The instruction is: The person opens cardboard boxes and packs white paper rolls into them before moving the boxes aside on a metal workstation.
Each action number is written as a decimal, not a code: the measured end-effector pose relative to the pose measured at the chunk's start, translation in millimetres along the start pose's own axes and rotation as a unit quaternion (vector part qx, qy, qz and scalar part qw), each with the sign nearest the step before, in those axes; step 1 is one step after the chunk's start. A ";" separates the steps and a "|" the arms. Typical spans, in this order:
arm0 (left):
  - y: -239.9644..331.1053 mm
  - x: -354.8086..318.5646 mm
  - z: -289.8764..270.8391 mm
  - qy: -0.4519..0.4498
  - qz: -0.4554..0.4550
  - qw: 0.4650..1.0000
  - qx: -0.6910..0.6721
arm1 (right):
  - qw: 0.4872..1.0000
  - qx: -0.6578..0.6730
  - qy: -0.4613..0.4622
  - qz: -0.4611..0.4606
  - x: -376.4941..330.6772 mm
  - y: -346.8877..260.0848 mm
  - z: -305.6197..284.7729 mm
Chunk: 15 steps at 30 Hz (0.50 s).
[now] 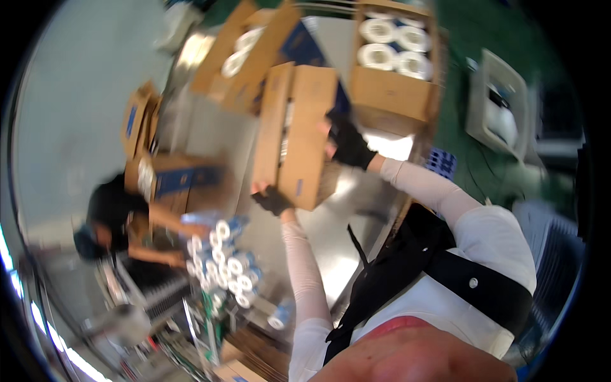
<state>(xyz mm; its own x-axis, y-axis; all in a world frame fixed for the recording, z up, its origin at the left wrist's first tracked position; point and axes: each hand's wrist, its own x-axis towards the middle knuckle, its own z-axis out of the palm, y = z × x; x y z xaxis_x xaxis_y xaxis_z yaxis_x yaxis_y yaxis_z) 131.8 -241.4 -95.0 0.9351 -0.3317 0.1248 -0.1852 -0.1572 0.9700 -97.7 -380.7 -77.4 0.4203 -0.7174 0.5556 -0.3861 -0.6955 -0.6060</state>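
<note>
A long cardboard box (312,143) lies at an angle on the metal table before me. Its two top flaps are folded inward, and a narrow gap between them shows something white. My left hand (272,200), in a black fingerless glove, grips the box's near left corner. On the opposite side my right hand (350,141), gloved the same way, holds the right edge with its fingertips over the flap. The undersides of both hands are hidden.
An open carton of white rolls (391,89) stands at the far right, another open carton (245,57) at the far left. A co-worker (118,210) reaches toward heaped white rolls (223,261). A plastic bin (499,108) is beyond the table's right edge (433,108).
</note>
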 end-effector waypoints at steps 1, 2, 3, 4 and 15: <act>0.6 19.5 14.5 -0.041 -0.055 0.997 -0.035 | 0.997 0.016 -0.062 0.035 -35.5 2.3 -1.5; 9.9 25.5 41.3 -0.025 -0.050 0.997 -0.043 | 0.980 0.048 -0.183 0.065 -77.7 11.8 -11.0; 12.0 45.0 49.4 -0.045 -0.048 0.998 0.018 | 0.919 0.046 -0.361 0.151 -101.3 2.5 -33.5; 20.7 52.4 65.7 -0.063 -0.037 0.994 0.075 | 0.875 0.062 -0.445 0.179 -143.2 7.4 -47.6; -121.7 -212.1 -5.6 -0.504 -0.457 0.728 -0.083 | 0.694 0.503 -0.058 0.512 -272.7 7.4 -99.0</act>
<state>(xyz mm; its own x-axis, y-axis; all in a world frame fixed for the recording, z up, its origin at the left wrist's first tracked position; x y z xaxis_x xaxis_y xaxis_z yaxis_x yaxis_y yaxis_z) -42.3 -146.7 -238.4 -0.0673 -0.6873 -0.7232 0.4925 -0.6533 0.5750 -296.5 -194.2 -177.0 0.4337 -0.7660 -0.4745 0.2135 0.5990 -0.7718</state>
